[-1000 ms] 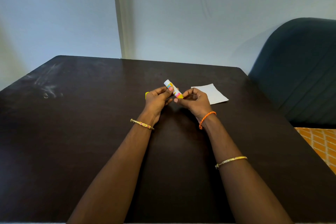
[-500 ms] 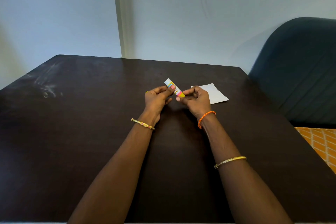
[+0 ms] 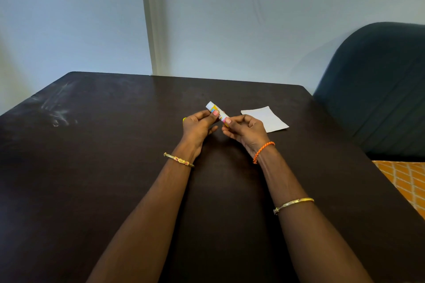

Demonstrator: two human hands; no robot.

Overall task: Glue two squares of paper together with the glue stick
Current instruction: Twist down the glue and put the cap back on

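Note:
A small glue stick (image 3: 214,109) with a white end and a yellow, pink and blue label is held above the dark table (image 3: 115,167), tilted with its white end up and away. My left hand (image 3: 199,126) pinches its middle between thumb and fingers; a bit of yellow (image 3: 184,119) shows behind this hand. My right hand (image 3: 245,131) grips the lower end with its fingertips. White paper (image 3: 266,118) lies flat on the table just right of my right hand; whether it is one square or two stacked is unclear.
A dark blue upholstered chair (image 3: 377,89) stands at the table's right side, with an orange patterned cushion (image 3: 404,181) below it. A pale wall runs behind the far table edge. Whitish smears (image 3: 57,112) mark the table's far left.
Both hands have stayed on the glue stick and shifted only slightly; the fingers have changed their hold a little. The paper has not moved.

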